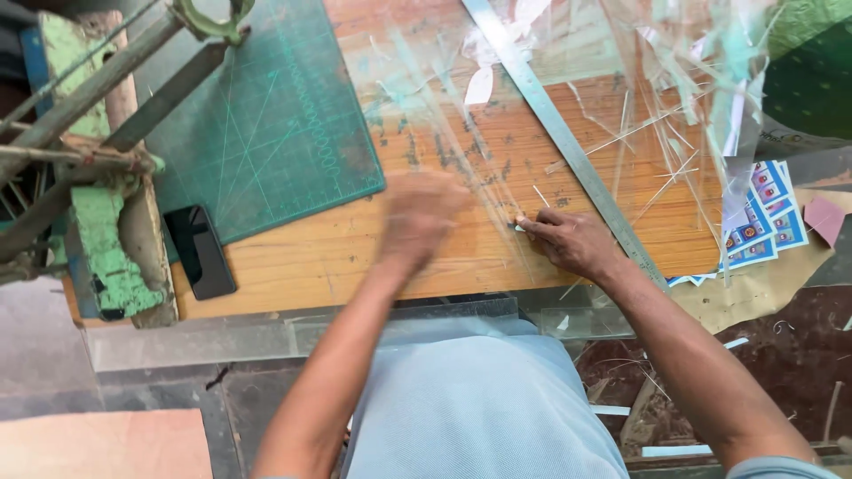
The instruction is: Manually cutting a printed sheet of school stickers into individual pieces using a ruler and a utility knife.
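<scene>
Clear sheet (497, 151) under right hand (572, 241)

Both forearms reached far; the left hand (419, 217) hovered, motion-blurred, its fingers unreadable, while the right hand (572, 241) rested knuckles-up, fingertips pinched together.

green cutting mat (275, 133) on the wooden table (337, 257), upper left. dark phone (201, 251) lying just below the mat's lower corner. worn green-painted metal frame (105, 239) at the left edge. sheets of small blue and red printed stickers (761, 222) at far right, on brown paper (754, 293). pink scrap (824, 218) beside them. pale offcuts scattered on the dark floor (781, 346).
</scene>
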